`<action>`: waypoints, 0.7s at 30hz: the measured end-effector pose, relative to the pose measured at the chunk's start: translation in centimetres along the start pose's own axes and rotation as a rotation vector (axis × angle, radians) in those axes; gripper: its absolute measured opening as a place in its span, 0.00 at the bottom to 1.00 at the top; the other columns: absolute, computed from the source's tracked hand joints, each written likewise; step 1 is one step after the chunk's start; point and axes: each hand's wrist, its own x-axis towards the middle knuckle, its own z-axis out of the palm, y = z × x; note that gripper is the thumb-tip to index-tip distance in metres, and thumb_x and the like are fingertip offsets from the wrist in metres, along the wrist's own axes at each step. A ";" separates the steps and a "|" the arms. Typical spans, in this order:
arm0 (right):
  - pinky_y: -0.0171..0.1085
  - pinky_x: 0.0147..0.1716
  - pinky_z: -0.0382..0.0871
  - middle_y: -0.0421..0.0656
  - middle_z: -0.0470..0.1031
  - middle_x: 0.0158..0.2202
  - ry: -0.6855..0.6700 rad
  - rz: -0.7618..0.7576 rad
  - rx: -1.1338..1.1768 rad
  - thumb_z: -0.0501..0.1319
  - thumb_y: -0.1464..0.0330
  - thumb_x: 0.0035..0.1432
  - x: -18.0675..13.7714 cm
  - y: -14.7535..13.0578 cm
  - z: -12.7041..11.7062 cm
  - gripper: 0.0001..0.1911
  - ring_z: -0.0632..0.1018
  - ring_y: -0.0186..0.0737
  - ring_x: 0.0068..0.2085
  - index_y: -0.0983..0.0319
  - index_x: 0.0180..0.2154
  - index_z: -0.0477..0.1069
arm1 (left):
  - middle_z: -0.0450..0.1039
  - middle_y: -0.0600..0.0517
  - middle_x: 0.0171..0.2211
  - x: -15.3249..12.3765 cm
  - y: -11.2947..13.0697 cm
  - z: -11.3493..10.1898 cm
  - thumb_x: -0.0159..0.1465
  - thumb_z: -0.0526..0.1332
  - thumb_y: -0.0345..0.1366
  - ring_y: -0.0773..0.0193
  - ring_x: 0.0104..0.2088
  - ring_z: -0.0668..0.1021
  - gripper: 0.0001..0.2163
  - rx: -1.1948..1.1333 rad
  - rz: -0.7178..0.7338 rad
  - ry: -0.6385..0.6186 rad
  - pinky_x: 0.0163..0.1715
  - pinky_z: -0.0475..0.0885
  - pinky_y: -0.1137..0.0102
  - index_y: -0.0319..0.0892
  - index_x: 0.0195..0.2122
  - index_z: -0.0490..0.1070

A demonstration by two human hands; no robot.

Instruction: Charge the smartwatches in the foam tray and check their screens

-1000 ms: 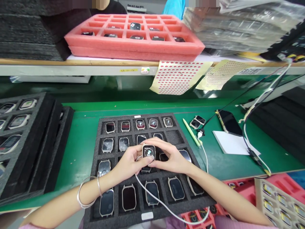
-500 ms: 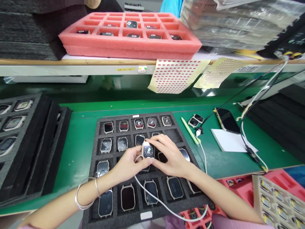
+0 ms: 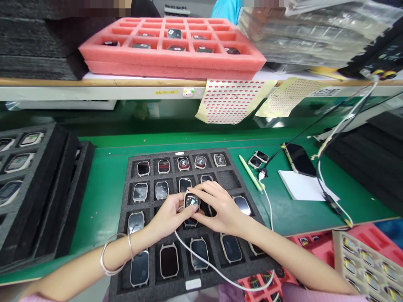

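A smartwatch (image 3: 190, 199) without a strap, its dial lit, is held just above a dark grey foam tray (image 3: 157, 292). My left hand (image 3: 170, 214) grips it from the left, thumb against the lower part of the screen. My right hand (image 3: 222, 208) pinches it from the right, fingertips at its top edge and thumb near the bottom corner. A white cable (image 3: 220, 274) runs from beneath my left hand across the tray; its end at the watch is hidden. Several other watches sit face up in the tray's compartments, some covered by my hands.
More foam trays with watches (image 3: 19, 161) are stacked at left. A green pen (image 3: 250, 173), two small watches (image 3: 258, 159), a phone (image 3: 300, 159) and white paper (image 3: 304, 186) lie right. A pink foam tray (image 3: 173, 63) stands on the shelf; a beige tray (image 3: 341, 266) sits lower right.
Both hands have brought the watch slightly down and left. My left thumb has moved up onto the screen, and the dial picture looks different.
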 end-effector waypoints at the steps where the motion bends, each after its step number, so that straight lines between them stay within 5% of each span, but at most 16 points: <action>1: 0.47 0.41 0.67 0.50 0.73 0.41 0.008 0.004 0.016 0.61 0.66 0.58 0.0 0.1 0.0 0.22 0.73 0.47 0.42 0.65 0.53 0.64 | 0.75 0.49 0.31 0.0 0.0 0.0 0.61 0.62 0.44 0.60 0.33 0.74 0.13 0.002 0.001 -0.010 0.36 0.67 0.69 0.36 0.34 0.74; 21: 0.47 0.39 0.69 0.49 0.73 0.41 0.079 -0.009 0.075 0.61 0.66 0.58 -0.4 0.2 0.2 0.22 0.73 0.47 0.40 0.63 0.54 0.64 | 0.70 0.52 0.27 0.0 -0.6 -0.2 0.60 0.62 0.45 0.58 0.35 0.72 0.14 0.022 0.001 -0.033 0.39 0.67 0.66 0.37 0.34 0.72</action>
